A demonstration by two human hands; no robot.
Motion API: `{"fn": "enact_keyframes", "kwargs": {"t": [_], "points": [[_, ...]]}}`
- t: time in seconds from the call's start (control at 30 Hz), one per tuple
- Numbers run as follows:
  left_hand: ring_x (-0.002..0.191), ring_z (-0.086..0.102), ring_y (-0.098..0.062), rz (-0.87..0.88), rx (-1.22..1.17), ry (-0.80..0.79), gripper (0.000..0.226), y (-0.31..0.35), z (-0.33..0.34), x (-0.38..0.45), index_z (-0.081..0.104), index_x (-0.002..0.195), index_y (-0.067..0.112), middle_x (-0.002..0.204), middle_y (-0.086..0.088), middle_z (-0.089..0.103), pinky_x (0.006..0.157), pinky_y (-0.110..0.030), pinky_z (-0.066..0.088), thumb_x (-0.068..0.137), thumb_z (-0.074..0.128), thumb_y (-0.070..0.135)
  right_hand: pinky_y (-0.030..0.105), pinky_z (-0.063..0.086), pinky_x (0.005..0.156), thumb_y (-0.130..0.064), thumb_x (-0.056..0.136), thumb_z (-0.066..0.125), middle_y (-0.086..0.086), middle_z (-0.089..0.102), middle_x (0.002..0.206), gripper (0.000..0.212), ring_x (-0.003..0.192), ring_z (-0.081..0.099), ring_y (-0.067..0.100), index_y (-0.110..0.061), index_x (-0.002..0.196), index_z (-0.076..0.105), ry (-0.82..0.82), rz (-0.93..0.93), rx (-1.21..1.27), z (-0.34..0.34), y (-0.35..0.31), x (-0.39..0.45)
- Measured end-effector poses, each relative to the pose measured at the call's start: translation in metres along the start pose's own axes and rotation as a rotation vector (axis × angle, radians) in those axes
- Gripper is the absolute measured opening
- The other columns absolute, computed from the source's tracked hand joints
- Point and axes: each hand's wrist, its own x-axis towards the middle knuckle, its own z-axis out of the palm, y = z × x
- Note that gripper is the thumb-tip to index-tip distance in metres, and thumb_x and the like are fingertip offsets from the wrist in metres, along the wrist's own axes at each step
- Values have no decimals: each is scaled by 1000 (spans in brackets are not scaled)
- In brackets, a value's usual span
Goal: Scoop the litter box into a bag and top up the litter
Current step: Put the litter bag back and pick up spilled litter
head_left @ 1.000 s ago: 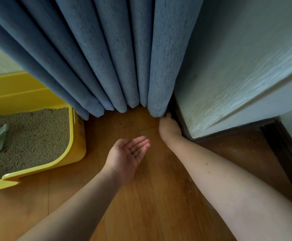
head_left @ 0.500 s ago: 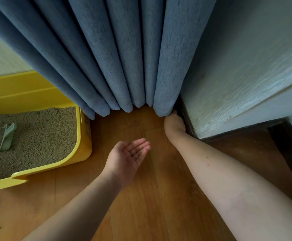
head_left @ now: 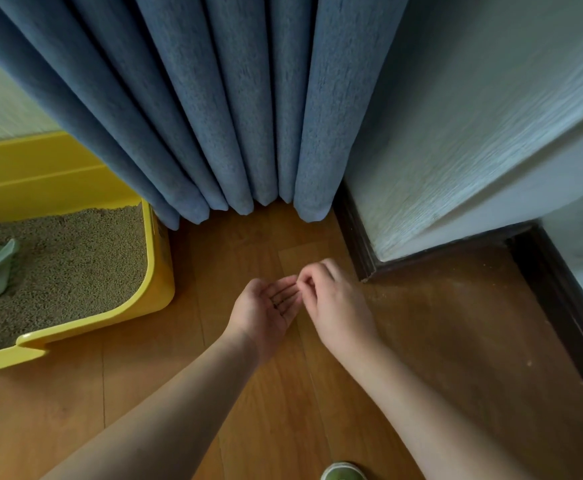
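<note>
A yellow litter box (head_left: 158, 271) sits on the wooden floor at the left, filled with beige litter (head_left: 68, 258). A pale green scoop (head_left: 0, 268) lies half buried in the litter. My left hand (head_left: 266, 310) is held palm up over the floor, fingers relaxed, with a few small dark grains on the fingers. My right hand (head_left: 331, 299) hovers right beside it, fingertips curled together above the left fingers; whether it pinches any litter grains is too small to tell. No bag is in view.
A blue pleated curtain (head_left: 231, 116) hangs to the floor behind the hands. A pale wall corner with dark skirting (head_left: 356, 237) stands at the right. Scattered litter grains (head_left: 491, 265) dot the floor by the skirting. A green slipper toe (head_left: 342, 472) shows at the bottom edge.
My right hand has pulled back from the gap between curtain and skirting and now meets my left palm. The left hand stayed palm up.
</note>
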Motion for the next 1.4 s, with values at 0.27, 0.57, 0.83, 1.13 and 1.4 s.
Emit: {"fn": "enact_keyframes", "kwargs": {"t": [0.27, 0.57, 0.83, 1.13, 1.4], "points": [[116, 61, -34, -49, 91, -136, 54, -11, 11, -7, 66, 119, -3, 121, -23, 65, 100, -44, 48, 102, 26, 30, 19, 51, 71, -18, 80, 75, -4, 64, 92, 7, 86, 60, 12, -17, 83, 69, 25, -86, -107, -17, -12, -27], [111, 63, -34, -100, 97, -193, 56, -34, 17, -17, 65, 118, -6, 118, -25, 67, 99, -43, 50, 104, 23, 28, 27, 54, 72, -22, 87, 66, -5, 65, 94, 7, 87, 58, 14, -18, 91, 71, 47, -26, -106, -27, 1, -60], [96, 69, -32, -134, 27, -224, 52, -53, 17, -22, 64, 113, -10, 106, -24, 70, 89, -38, 53, 102, 25, 23, 16, 49, 60, -26, 90, 62, -8, 61, 88, 9, 76, 56, 5, -21, 92, 70, 126, 141, 12, -39, 14, -84], [103, 68, -35, -191, 22, -154, 48, -73, 23, -22, 63, 113, -11, 108, -26, 70, 92, -36, 53, 102, 27, 20, 9, 42, 59, -30, 91, 62, -12, 60, 88, 11, 75, 56, 3, -23, 94, 69, 105, 387, 44, -45, 54, -118], [102, 67, -33, -219, 150, -194, 47, -98, 55, -29, 65, 108, -10, 106, -25, 70, 90, -35, 53, 102, 28, 18, 7, 37, 61, -27, 92, 62, -6, 64, 86, 13, 72, 57, 7, -17, 92, 70, 214, 568, 72, -55, 88, -152]]}}
